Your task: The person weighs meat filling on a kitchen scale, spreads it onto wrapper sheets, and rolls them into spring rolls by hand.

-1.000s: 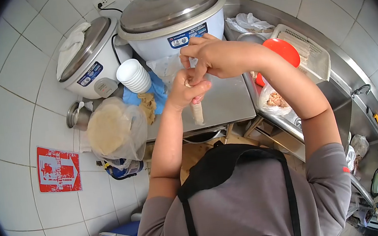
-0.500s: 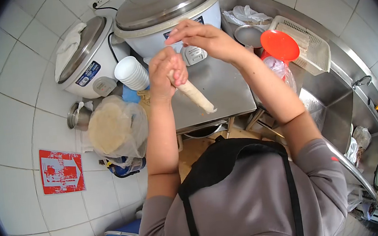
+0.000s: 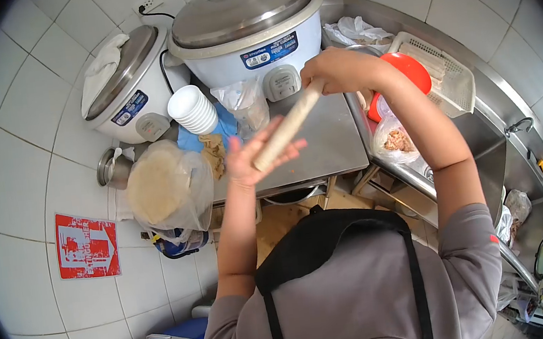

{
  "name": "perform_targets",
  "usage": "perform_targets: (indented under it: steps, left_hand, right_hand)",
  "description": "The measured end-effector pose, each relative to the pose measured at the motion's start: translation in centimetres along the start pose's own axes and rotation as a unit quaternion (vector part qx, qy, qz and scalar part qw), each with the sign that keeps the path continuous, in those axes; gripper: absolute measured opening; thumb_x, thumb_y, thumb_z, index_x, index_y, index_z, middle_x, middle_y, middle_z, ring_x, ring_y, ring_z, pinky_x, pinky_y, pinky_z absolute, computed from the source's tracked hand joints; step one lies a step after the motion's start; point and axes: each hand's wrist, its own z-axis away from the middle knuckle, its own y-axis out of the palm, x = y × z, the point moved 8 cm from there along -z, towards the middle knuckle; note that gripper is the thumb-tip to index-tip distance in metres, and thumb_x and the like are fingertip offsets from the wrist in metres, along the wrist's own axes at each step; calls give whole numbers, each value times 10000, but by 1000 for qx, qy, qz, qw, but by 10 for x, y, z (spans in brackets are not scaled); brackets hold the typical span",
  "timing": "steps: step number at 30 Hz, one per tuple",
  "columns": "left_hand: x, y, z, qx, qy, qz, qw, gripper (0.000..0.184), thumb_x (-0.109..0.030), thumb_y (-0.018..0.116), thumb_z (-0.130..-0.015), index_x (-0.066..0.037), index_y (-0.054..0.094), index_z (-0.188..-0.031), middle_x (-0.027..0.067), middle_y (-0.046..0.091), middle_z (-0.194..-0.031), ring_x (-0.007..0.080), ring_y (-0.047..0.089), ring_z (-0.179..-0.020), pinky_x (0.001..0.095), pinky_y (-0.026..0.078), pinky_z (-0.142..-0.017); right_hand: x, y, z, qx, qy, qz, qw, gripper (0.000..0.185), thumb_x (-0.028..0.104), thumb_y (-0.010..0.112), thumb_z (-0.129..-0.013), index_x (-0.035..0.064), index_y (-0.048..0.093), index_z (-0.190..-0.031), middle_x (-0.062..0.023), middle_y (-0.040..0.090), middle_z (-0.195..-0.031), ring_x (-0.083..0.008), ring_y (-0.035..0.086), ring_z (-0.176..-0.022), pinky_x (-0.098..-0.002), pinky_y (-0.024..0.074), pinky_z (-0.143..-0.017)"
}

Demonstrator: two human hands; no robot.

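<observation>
A long pale roll point(image 3: 290, 127) slants above the steel table point(image 3: 332, 142). At its upper end, my right hand point(image 3: 341, 71) is closed on it. The lower end lies across the palm of my left hand point(image 3: 256, 156), whose fingers are spread and slightly blurred. Left of my left hand, a clear bag holds a stack of round pale wrappers point(image 3: 158, 186). Near my right forearm, a plastic bag of chopped filling point(image 3: 397, 142) sits beside a red container point(image 3: 378, 107).
Two rice cookers point(image 3: 247, 11) point(image 3: 121, 86) stand at the back, with stacked white bowls point(image 3: 192, 108), a brown cloth point(image 3: 213, 154) and a clear plastic bag point(image 3: 244, 105) before them. On the right are a white basket point(image 3: 456, 85) and a steel sink point(image 3: 476, 139).
The roll has passed from my left hand's closed grip to my right hand's fingers and now tilts the other way. My left hand has opened and moved lower.
</observation>
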Motion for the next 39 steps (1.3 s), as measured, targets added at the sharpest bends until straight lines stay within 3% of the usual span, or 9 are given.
perform_targets:
  steps: [3, 6, 9, 12, 16, 20, 26, 33, 39]
  left_hand:
    - [34, 10, -21, 90, -95, -52, 990, 822, -529, 620, -778, -5, 313, -1332, 170, 521, -1071, 281, 602, -820, 380, 511, -724]
    - [35, 12, -41, 87, -52, -52, 993, 540, -427, 642, -809, -8, 490, -1113, 58, 537, -738, 164, 557, -540, 301, 484, -502]
    - [8, 22, -51, -59, 59, -134, 987, 329, -363, 638, -830, -74, 489, -784, -1, 433, -574, 118, 430, -426, 255, 409, -425]
    - [-13, 22, -46, -165, 168, -206, 950, 320, -322, 624, -840, -82, 460, -707, 13, 469, -595, 129, 468, -465, 259, 423, -451]
    - [-31, 39, -42, -255, 219, -344, 877, 125, -138, 597, -854, -21, 564, -823, 36, 576, -701, 109, 564, -575, 249, 456, -493]
    - [-35, 51, -44, -229, 281, -404, 840, 107, -20, 559, -840, 9, 592, -938, 25, 581, -715, 84, 547, -591, 228, 440, -495]
    - [-40, 60, -38, -319, 277, -514, 747, 42, -39, 599, -803, -7, 602, -777, 2, 559, -636, 58, 505, -531, 224, 389, -445]
    - [-20, 74, -41, -119, 88, -366, 919, 77, -40, 635, -768, -15, 562, -760, 30, 525, -534, 106, 493, -403, 250, 422, -394]
    - [-5, 58, -38, -77, -12, -373, 925, 149, -109, 674, -773, -21, 564, -724, 14, 520, -553, 80, 496, -420, 225, 396, -383]
  right_hand:
    - [39, 15, -7, 91, -19, 160, 983, 329, 12, 658, -631, 83, 627, -951, -73, 618, -941, -255, 578, -946, -408, 388, -895]
    - [83, 8, -1, -76, -183, 135, 971, 351, 10, 645, -654, 92, 620, -994, -71, 566, -1057, -252, 535, -1031, -435, 301, -987]
    - [83, -42, 31, -304, -136, 76, 940, 385, 4, 627, -674, 68, 595, -1052, -84, 528, -1087, -277, 527, -1014, -398, 343, -966]
    - [54, -44, 51, -336, -85, -151, 926, 354, -30, 606, -684, 51, 591, -1028, -95, 549, -1065, -299, 535, -985, -362, 420, -879]
    - [78, -10, 54, -314, -155, -194, 916, 228, 15, 621, -721, 30, 629, -948, -89, 587, -894, -283, 547, -870, -344, 435, -774]
    - [81, -3, 57, -414, -112, -81, 900, 204, 94, 633, -741, 55, 650, -941, -71, 588, -877, -256, 524, -824, -371, 410, -781]
    - [97, -3, 57, -376, -87, 63, 920, 163, 136, 634, -746, 90, 670, -898, -69, 534, -886, -243, 495, -835, -377, 388, -821]
    - [71, -12, 29, -94, -223, -331, 912, 339, -53, 624, -690, 68, 681, -1001, -62, 532, -907, -247, 517, -853, -321, 429, -734]
    - [98, -5, 27, -26, -241, -163, 956, 262, -38, 599, -702, 42, 663, -943, -101, 576, -832, -277, 565, -793, -337, 454, -708]
